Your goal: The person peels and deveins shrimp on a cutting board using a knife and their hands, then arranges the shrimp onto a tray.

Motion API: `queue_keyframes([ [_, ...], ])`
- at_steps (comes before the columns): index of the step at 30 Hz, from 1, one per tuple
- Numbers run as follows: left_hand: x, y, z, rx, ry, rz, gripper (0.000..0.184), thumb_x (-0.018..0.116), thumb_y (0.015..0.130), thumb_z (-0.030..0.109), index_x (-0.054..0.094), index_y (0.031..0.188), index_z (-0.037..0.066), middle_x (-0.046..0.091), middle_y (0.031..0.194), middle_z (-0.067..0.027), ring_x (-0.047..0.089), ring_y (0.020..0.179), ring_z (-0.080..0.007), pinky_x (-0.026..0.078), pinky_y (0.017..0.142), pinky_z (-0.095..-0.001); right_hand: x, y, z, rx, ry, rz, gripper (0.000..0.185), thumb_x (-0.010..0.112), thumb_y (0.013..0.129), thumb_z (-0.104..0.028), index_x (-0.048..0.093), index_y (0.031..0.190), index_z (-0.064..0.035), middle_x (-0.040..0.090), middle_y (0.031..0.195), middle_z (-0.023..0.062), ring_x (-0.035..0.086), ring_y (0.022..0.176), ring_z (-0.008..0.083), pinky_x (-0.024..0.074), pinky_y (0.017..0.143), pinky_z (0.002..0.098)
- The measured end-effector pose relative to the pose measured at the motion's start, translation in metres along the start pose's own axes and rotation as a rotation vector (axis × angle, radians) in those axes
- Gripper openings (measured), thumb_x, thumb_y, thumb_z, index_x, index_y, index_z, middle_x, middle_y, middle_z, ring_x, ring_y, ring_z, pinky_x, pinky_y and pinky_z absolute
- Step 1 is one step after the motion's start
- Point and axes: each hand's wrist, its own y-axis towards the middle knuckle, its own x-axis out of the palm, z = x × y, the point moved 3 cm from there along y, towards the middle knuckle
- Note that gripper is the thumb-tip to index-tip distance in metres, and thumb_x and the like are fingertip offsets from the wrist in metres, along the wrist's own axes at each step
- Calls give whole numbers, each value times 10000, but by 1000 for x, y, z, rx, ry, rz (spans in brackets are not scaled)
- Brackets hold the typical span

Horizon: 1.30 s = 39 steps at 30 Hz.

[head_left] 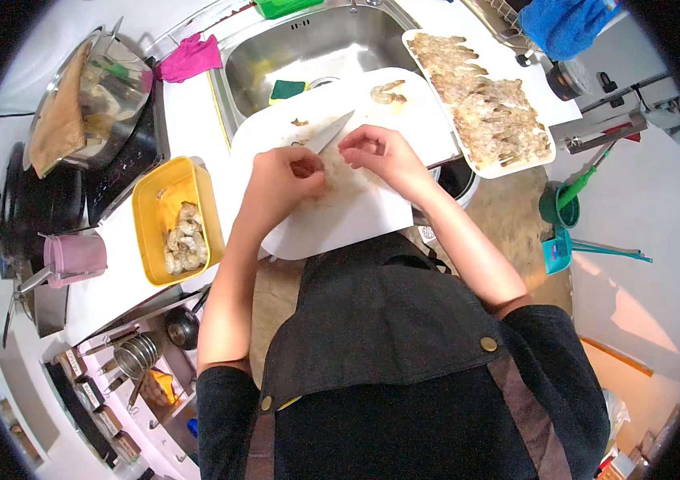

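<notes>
My left hand (pixel 285 186) is over the white cutting board (pixel 348 226), fingers curled in towards the thumb. Facing it, my right hand (pixel 386 158) has its thumb and fingers drawn together. Anything small between either hand's fingertips is too small to make out. A knife (pixel 332 132) has its blade angled across the board between the hands; its handle end is hidden by my left hand. Near the board's far edge lie a couple of shrimp (pixel 388 93). A dark scrap (pixel 299 122) sits beyond my left hand, and wet smears mark the board.
To the left stands a yellow container (pixel 145 232) with several shrimp (pixel 185 240) inside. A white tray (pixel 508 169) at the right bears rows of shrimp (pixel 492 104). Behind the board is a steel sink (pixel 248 68) with a sponge (pixel 288 90). A pink cup (pixel 76 258) stands far left.
</notes>
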Motion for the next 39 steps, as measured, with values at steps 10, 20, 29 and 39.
queue_keyframes([
  [10,-55,-14,18,23,-65,11,156,694,747,28,701,895,-22,700,765,-61,630,681,-84,516,651,-237,53,25,-22,-148,-325,-538,413,619,795,-26,586,1204,11,664,1125,103,601,1065,156,443,976,298],
  [20,-93,-12,37,77,-247,170,127,635,747,-57,694,857,-34,551,680,86,423,600,15,335,541,-154,25,29,-3,111,614,-397,253,622,870,-13,631,1112,64,685,952,133,671,809,185,551,755,275],
  [29,13,94,75,69,-329,41,78,728,786,-33,702,859,-44,693,811,-39,630,726,-81,503,655,-212,-174,40,3,-161,440,-215,235,637,830,31,667,1058,82,672,1030,136,646,921,175,522,843,276],
  [39,198,265,145,338,-132,211,116,672,765,48,713,866,10,700,888,-124,678,787,-267,537,743,-336,-400,58,28,-199,-618,43,222,627,724,21,719,921,-23,688,906,85,638,780,214,513,734,338],
])
